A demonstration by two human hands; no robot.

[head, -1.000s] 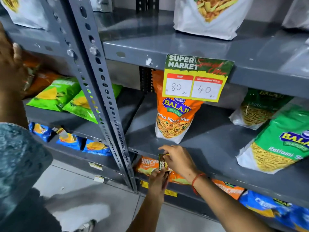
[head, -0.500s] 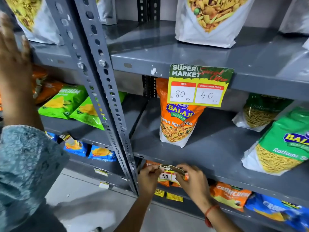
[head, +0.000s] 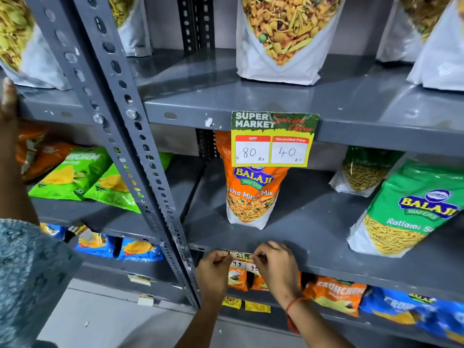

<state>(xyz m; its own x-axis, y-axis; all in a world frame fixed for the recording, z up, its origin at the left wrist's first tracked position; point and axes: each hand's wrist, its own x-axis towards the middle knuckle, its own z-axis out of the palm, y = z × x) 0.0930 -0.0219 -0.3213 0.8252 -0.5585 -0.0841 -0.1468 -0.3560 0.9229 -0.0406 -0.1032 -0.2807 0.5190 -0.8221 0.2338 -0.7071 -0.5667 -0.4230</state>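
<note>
Together, left hand (head: 213, 271) and right hand (head: 277, 266) are pinching a price tag (head: 240, 259) by its ends, levelling it against the shelf edge (head: 351, 275) for sticking.

Orange Balaji packet (head: 251, 197) behind a yellow price card (head: 273, 140), green Ratlami packet (head: 411, 209) to its right.

Small price tag (head: 239, 262) between hands, left (head: 214, 272) and right (head: 278, 268)

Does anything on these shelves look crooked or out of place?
Yes. On the left shelf edge, a loose label hangs twisted, sticking out over the blue packets. A white scrap clings to the upper shelf edge. The left hand and right hand pinch a small price tag against the lower edge.
</note>
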